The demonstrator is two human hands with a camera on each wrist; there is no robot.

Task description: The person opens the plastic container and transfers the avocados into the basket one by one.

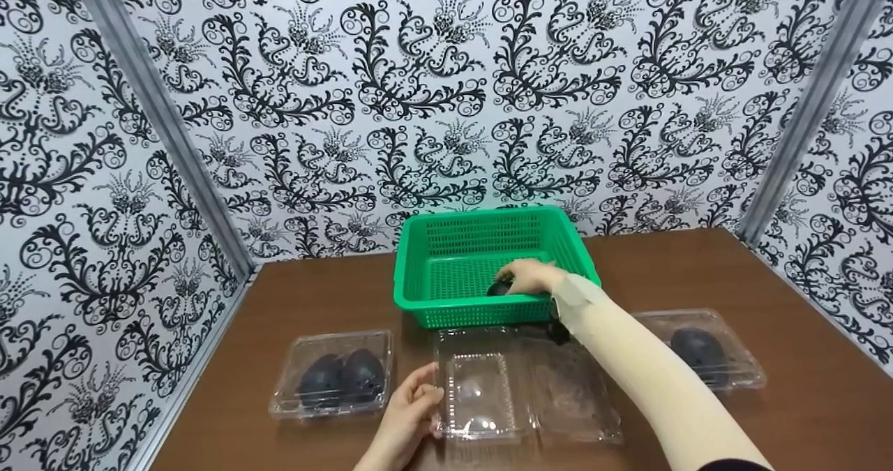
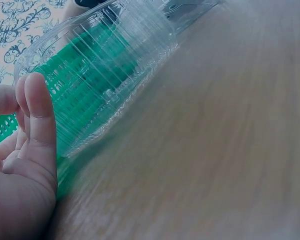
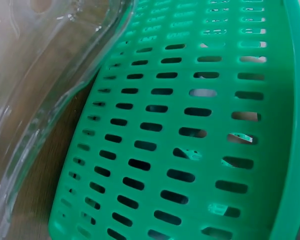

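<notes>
In the head view, my right hand [image 1: 529, 275] reaches over the front rim of a green perforated plastic basket [image 1: 446, 315] and grips a dark oval fruit [image 1: 499, 288] that looks like an avocado. Most of that fruit is hidden by the fingers. With thumb and fingertips, my left hand [image 1: 410, 407] pinches the left edge of a clear plastic clamshell box [image 1: 481, 387], which lies open in front of the basket. The left wrist view shows those fingers at the edge of the clear wall [image 2: 105, 75]. Only the basket's slotted side [image 3: 160, 125] and clear plastic [image 3: 45, 75] appear in the right wrist view.
A closed clear box [image 1: 296, 359] with two dark avocados [image 1: 363, 373] stands at the left. Another closed box [image 1: 743, 359], with a dark avocado [image 1: 698, 352] visible, is at the right, partly behind my forearm. Patterned walls [image 1: 432, 108] enclose the brown table [image 1: 335, 282].
</notes>
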